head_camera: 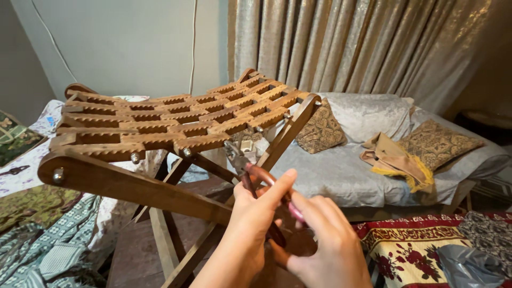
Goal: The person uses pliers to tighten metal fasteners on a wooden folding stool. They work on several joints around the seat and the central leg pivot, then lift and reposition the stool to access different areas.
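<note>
A room with a pale wall and long shimmering beige curtains [362, 42] lies behind the work; under the curtains stands a low sofa covered in grey cloth [341, 170], bearing two patterned brown cushions [320, 128] and a crumpled tan garment with yellow fringe [397, 160]. A red floral rug [421, 245] lies at the lower right, and green and grey patterned fabrics [48, 240] are heaped at the lower left.

In the middle stands a folding brown wooden stool with a seat of notched wooden slats [176, 120], its crossed legs joined by metal bolts [135, 157] that show along the near rail. The seat curves from the left rail up to the far right corner.

Both hands meet just below the seat's near right edge. The left hand [248, 224] is clenched around the dark red-brown handles of a pair of metal pliers [250, 178], forefinger stretched along them. The right hand [325, 240] closes its grip on the lower ends of the same handles, fingers curled over them. The pliers point up and to the left, their metal jaws right at the underside of the slats beside a bolt; whether the jaws pinch anything cannot be told
</note>
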